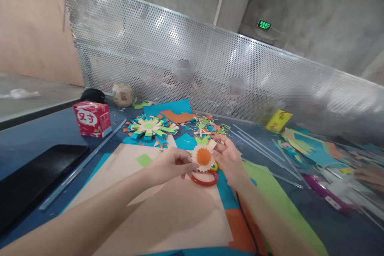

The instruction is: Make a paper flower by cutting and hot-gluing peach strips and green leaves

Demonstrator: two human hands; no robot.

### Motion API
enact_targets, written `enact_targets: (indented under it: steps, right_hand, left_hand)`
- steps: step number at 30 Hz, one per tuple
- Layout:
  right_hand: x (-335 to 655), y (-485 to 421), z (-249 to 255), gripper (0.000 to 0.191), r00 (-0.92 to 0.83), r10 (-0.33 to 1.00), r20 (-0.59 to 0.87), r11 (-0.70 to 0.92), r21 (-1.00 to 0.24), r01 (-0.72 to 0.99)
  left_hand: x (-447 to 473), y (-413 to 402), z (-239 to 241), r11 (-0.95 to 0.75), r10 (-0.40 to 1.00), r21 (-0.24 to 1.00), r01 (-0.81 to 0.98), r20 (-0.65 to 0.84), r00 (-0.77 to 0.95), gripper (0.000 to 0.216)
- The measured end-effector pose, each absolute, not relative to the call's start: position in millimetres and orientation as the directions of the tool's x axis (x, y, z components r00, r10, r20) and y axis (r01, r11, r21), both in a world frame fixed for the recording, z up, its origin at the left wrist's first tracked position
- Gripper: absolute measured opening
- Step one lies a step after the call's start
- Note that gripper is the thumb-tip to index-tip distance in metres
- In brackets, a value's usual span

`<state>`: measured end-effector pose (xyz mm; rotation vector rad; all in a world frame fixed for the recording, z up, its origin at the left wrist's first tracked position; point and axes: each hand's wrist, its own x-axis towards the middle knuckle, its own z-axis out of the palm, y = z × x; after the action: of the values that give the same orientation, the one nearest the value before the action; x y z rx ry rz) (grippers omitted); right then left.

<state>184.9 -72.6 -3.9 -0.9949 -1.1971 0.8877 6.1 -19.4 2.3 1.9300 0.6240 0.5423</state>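
Observation:
My left hand point(171, 164) and my right hand point(229, 156) both pinch a small paper flower point(203, 157) just above the table. It has a jagged cream outer disc and an orange centre. My left fingers grip its left edge, my right fingers its upper right edge. Under the flower lies a pair of scissors with a red handle ring point(204, 179). They rest on a large beige paper sheet point(168, 212).
A finished multicoloured paper flower point(150, 127) lies further back among paper scraps. A red box point(92, 118) and a black tablet point(33, 180) are at the left. Clear rods point(261, 148), green paper point(279, 200) and another person's hand point(370, 176) are at the right. A perforated metal screen point(210, 68) stands behind.

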Motion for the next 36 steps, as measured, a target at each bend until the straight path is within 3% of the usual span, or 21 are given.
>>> enact_targets:
  steps: [6, 11, 16, 24, 29, 33, 36]
  right_hand:
    - [177.6, -73.7, -5.6, 0.047, 0.200, 0.938, 0.284, 0.282, -0.959, 0.039]
    - [174.7, -77.0, -4.5, 0.047, 0.124, 0.949, 0.290, 0.281, -0.956, 0.089]
    - [171.1, -80.1, -3.4, 0.042, 0.088, 0.948, 0.307, 0.296, -0.947, 0.122]
    - [171.5, -80.0, -2.2, 0.040, 0.088, 0.944, 0.318, 0.309, -0.946, 0.101]
    - [170.9, -79.5, -5.6, 0.040, 0.071, 0.916, 0.394, 0.378, -0.910, 0.173]
    - [172.4, -82.5, -9.1, 0.038, 0.105, 0.801, 0.590, 0.526, -0.776, 0.349]
    - [174.7, -90.3, -5.6, 0.031, -0.048, 0.610, 0.791, 0.695, -0.505, 0.512]
  left_hand:
    - [7.9, -20.6, 2.1, -0.473, 0.619, 0.850, 0.232, 0.133, 0.774, 0.032]
    - [5.6, -16.0, 7.5, -0.425, 0.741, 0.894, 0.146, 0.251, 0.623, 0.029]
    - [4.7, -16.0, 11.7, -0.454, 0.764, 0.884, 0.117, 0.318, 0.562, 0.023]
    - [3.2, -16.3, 10.6, -0.452, 0.762, 0.886, 0.104, 0.323, 0.561, 0.020]
    - [3.8, -20.4, 11.3, -0.446, 0.734, 0.891, 0.080, 0.313, 0.603, 0.022]
    - [3.7, -27.7, 12.2, -0.618, 0.651, 0.781, 0.089, 0.446, 0.614, 0.023]
    - [0.3, -33.9, 13.5, -0.845, 0.465, 0.530, 0.065, 0.671, 0.578, 0.021]
